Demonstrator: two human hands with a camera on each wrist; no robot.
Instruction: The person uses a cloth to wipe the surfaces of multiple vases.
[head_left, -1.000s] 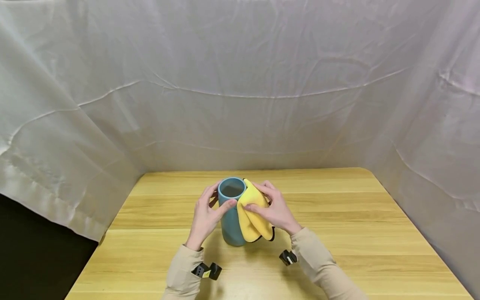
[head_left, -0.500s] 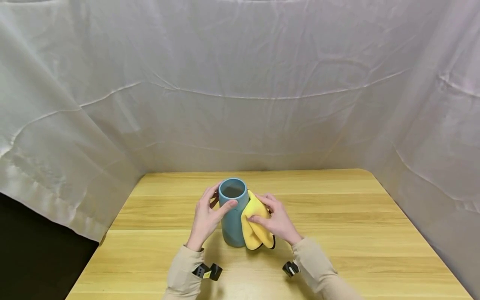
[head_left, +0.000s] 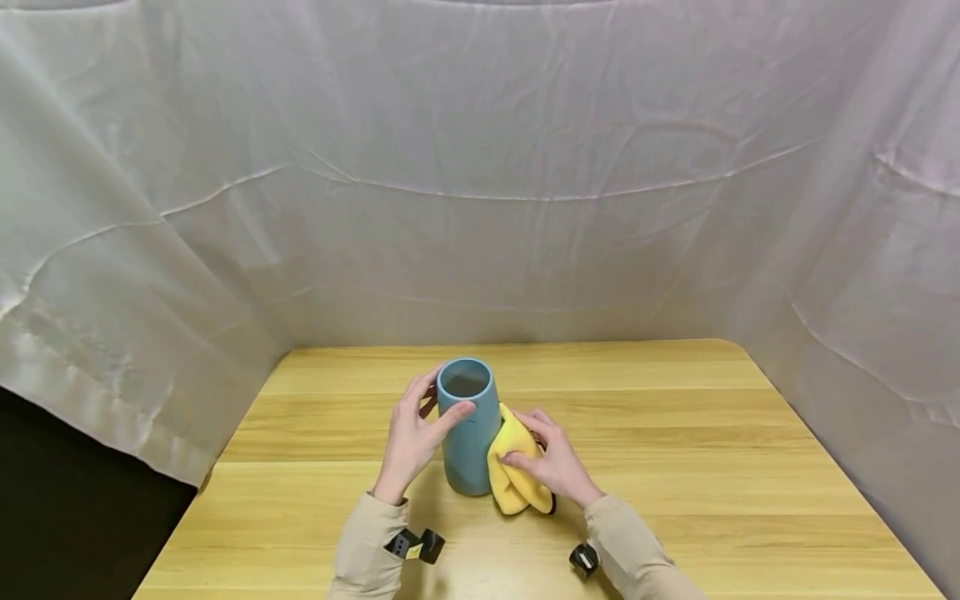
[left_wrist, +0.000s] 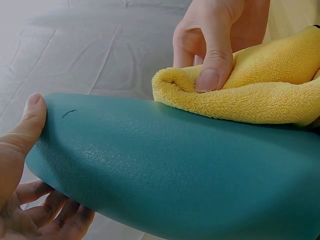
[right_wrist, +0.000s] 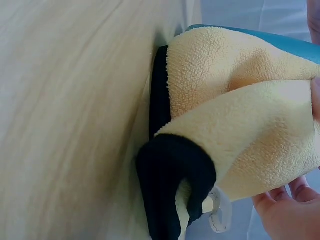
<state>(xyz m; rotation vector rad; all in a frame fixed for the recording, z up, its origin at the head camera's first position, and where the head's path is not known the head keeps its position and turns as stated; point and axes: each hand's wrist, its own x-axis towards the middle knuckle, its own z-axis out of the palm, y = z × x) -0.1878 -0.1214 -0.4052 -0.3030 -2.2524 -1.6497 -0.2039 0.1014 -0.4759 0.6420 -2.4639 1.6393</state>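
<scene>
A tall blue-green vase (head_left: 467, 454) stands upright on the wooden table, its round mouth facing up. My left hand (head_left: 411, 437) grips it near the rim, thumb in front and the other fingers round the far side. A short dark mark (left_wrist: 69, 113) shows on the vase wall near that thumb in the left wrist view. With my right hand (head_left: 555, 458) I hold a folded yellow cloth (head_left: 517, 482) against the vase's right side, thumb on top of the fold. Black edging (right_wrist: 160, 95) and a small white tag (right_wrist: 221, 210) show on the cloth in the right wrist view.
The light wooden table (head_left: 712, 467) spreads out on both sides of the vase. Grey fabric curtains (head_left: 480, 167) hang behind it and along its sides. Each wrist wears a small black camera, one by the left sleeve (head_left: 365, 542) and one by the right sleeve (head_left: 626, 542).
My right hand has slid the yellow cloth down the vase's right side, from near the rim to the lower part. The left hand keeps its grip, and the vase has hardly moved.
</scene>
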